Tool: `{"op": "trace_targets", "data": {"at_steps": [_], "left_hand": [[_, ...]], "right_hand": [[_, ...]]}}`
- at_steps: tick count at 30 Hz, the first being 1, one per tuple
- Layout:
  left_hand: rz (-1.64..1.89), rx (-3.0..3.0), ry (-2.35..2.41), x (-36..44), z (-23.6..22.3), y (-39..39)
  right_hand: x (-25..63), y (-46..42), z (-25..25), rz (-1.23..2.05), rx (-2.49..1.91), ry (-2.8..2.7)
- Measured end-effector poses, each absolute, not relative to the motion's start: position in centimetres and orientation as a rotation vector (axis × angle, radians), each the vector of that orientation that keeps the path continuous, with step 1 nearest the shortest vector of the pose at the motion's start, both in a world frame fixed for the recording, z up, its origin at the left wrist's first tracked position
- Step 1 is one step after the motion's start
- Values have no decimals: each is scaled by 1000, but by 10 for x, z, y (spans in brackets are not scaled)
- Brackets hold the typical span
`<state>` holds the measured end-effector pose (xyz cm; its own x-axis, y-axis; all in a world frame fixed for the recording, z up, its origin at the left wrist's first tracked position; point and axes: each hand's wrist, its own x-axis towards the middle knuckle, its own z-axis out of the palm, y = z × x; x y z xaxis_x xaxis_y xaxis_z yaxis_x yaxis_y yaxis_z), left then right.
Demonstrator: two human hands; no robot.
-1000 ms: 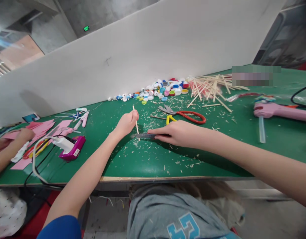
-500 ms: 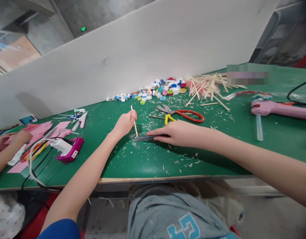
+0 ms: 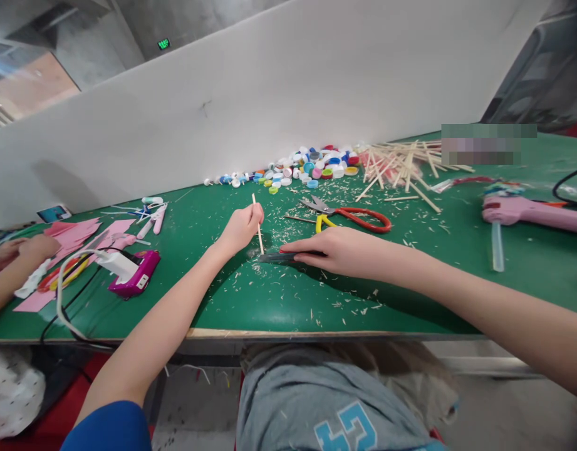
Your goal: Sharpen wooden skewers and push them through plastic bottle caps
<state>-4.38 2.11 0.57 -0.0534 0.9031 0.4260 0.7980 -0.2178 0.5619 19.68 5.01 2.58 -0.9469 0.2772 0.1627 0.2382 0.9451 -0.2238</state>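
Fingers (image 3: 253, 214) pinch wooden stick (image 3: 259, 237), left hand (image 3: 240, 230); right fingers (image 3: 301, 248) press dark knife (image 3: 275, 257) on bench (image 3: 288, 300), back from edge (image 3: 288, 334).

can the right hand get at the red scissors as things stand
Probably yes: the right hand lies close to the red scissors, with only wood shavings between, but it holds a dark blade it would likely set down first.

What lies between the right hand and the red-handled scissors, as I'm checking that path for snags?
In the head view, the stretch between the right hand and the red-handled scissors holds only scattered wood shavings on the green bench top. The two do not touch.
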Motion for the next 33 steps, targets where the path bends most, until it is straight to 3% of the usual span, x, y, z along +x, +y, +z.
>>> {"op": "trace_targets", "data": {"at_steps": [33], "left_hand": [[1106, 1999, 1981, -41, 7, 20]], "right_hand": [[194, 48, 18, 180, -353, -2907]]}}
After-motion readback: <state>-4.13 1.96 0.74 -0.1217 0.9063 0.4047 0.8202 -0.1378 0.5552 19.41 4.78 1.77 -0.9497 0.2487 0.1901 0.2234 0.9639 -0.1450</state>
